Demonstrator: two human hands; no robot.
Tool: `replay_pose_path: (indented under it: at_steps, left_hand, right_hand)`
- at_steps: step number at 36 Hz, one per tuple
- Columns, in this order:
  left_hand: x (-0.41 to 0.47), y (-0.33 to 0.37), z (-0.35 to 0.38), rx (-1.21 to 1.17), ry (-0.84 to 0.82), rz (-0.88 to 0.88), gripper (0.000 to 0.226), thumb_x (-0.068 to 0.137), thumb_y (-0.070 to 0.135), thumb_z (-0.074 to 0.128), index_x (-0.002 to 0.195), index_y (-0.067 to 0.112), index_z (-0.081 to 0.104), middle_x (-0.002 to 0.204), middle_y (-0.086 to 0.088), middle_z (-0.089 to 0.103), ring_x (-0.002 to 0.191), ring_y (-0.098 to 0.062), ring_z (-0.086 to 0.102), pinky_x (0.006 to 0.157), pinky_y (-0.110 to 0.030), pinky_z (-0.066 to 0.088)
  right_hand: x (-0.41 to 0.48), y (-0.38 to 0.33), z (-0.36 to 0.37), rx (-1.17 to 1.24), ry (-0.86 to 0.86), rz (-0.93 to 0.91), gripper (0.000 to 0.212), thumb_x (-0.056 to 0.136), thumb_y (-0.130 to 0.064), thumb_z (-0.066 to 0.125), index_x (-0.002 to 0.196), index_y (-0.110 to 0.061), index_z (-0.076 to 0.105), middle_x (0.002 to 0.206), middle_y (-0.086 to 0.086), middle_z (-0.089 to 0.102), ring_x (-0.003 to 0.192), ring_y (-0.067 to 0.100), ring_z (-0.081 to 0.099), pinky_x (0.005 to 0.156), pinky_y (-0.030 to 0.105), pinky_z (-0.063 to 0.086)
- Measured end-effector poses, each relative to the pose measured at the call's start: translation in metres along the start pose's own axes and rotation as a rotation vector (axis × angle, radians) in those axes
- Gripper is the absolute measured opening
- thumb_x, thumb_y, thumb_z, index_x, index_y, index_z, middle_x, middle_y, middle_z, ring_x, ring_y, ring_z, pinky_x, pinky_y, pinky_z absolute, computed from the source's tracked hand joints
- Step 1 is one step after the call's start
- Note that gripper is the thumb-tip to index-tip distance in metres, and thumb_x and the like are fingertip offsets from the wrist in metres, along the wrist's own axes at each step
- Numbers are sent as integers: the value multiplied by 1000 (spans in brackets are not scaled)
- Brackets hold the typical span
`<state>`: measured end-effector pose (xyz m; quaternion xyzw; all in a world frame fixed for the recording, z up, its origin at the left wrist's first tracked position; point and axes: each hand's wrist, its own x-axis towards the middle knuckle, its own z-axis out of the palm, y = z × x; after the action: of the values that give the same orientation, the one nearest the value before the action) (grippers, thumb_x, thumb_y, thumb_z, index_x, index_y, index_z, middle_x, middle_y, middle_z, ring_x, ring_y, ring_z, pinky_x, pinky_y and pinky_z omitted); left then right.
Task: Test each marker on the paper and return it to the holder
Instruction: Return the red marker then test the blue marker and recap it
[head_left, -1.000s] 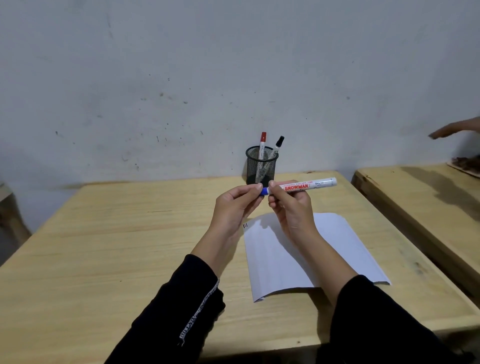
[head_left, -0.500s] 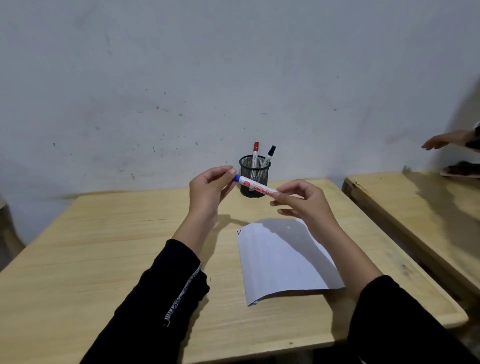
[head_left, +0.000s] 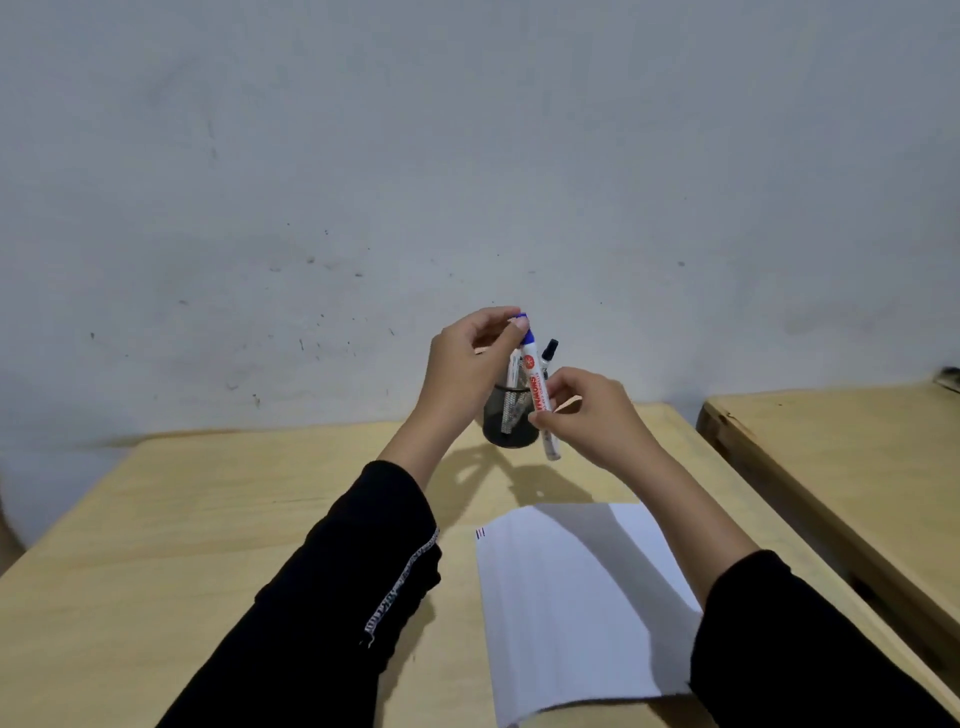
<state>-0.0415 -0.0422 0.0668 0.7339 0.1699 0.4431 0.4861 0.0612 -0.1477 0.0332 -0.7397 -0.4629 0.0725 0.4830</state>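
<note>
Two hands hold a blue-capped whiteboard marker (head_left: 537, 395) upright above the mesh holder (head_left: 506, 421).

The left hand (head_left: 467, 364) pinches the cap end; the right hand (head_left: 592, 415) grips the barrel. A black-capped marker (head_left: 548, 353) stands in the holder. White paper (head_left: 576, 608) lies nearer the person than the holder, on the table (head_left: 182, 519).

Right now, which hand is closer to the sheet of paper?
The right hand. It holds the marker lower down, above the table just beyond the paper; the left hand is higher, pinching the marker's blue cap.
</note>
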Motion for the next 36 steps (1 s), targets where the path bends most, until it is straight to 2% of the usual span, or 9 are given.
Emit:
replay_pose_path:
  at_steps: [2, 6, 9, 15, 18, 21, 24, 31, 36]
  left_hand:
    - [8, -14, -2, 148, -12, -4, 26, 88, 30, 62, 105, 11, 67, 97, 1, 69, 87, -4, 63, 80, -13, 49]
    - [19, -58, -3, 431, -121, -77, 22, 80, 42, 65, 89, 22, 60, 93, -9, 58, 88, -19, 54, 88, -39, 46]
    - [18, -89, 3, 539, -186, -163, 47, 80, 32, 71, 112, 2, 56, 112, -16, 58, 110, -27, 52, 81, -25, 35]
    - [16, -127, 24, 314, -163, -244, 53, 68, 31, 80, 111, 26, 49, 106, 11, 52, 95, 1, 51, 71, -1, 37]
    - [17, -140, 33, 243, -125, -266, 67, 59, 40, 80, 117, 31, 47, 115, 7, 57, 106, -8, 56, 89, -26, 49]
    - [20, -151, 34, 214, -93, -288, 67, 59, 41, 80, 117, 29, 48, 115, 3, 58, 107, -14, 58, 91, -41, 51]
    - [22, -157, 32, 200, -76, -300, 68, 53, 45, 81, 112, 27, 51, 113, 1, 61, 105, -16, 61, 90, -44, 53]
    - [23, -157, 30, 187, -92, -275, 62, 62, 30, 84, 114, 25, 50, 117, -1, 61, 105, -12, 60, 89, -31, 52]
    - [25, -160, 30, 189, -98, -283, 66, 63, 30, 84, 118, 22, 49, 119, 0, 60, 107, -14, 59, 92, -34, 52]
  right_hand:
    - [18, 5, 0, 13, 63, -8, 12, 75, -10, 70, 84, -9, 62, 82, 4, 65, 69, 17, 61, 53, 10, 42]
    - [50, 9, 1, 51, 200, -17, 16, 79, -10, 67, 92, -11, 56, 81, 0, 62, 70, 16, 63, 56, 12, 44]
    - [69, 12, 6, 100, 260, -45, 25, 83, -6, 61, 97, -13, 42, 77, -2, 55, 61, 6, 57, 49, 6, 42]
    - [95, 27, 32, 95, 136, -8, 12, 89, -12, 53, 94, -10, 43, 83, 2, 55, 64, 11, 55, 54, 14, 43]
    - [101, 34, 45, 43, 80, 1, 13, 91, -19, 50, 94, -6, 50, 97, 12, 59, 85, 27, 59, 75, 35, 50]
    - [104, 37, 50, 2, 35, -5, 12, 90, -18, 51, 93, -7, 50, 89, 7, 57, 85, 27, 56, 78, 38, 47]
    - [107, 39, 50, 3, -11, -7, 17, 87, -13, 53, 98, -16, 41, 83, -4, 54, 82, 23, 57, 78, 38, 49]
    - [114, 40, 53, -226, -143, -2, 17, 89, -24, 50, 84, -8, 52, 81, 9, 58, 72, 26, 52, 62, 33, 38]
    - [113, 40, 51, -204, -127, -17, 15, 86, -21, 53, 98, -12, 56, 87, 7, 61, 81, 26, 57, 67, 33, 42]
